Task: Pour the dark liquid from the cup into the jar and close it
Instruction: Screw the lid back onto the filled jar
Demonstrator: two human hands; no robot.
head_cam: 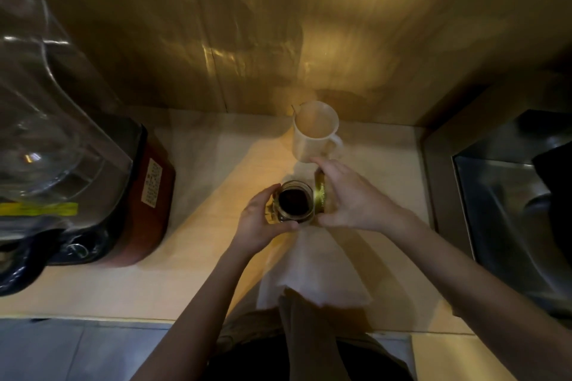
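The left hand (261, 219) wraps the full jar (294, 202); right hand (353, 198) fingers pinch the lid (320, 195). Next, I think: screw it on.

A kitchen: blender (77, 164) left of the hands, steel sink (507, 219) to their right, countertop (198, 170) beneath.

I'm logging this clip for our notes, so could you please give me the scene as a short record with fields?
setting: counter beside a metal sink
jar: glass jar, open, dark liquid inside, standing on a white cloth
lid: gold lid, held on edge just right of the jar mouth, not yet on
left hand: left hand grips the jar's side
right hand: right hand holds the lid
cup: white cup, upright behind the jar
other: blender at left
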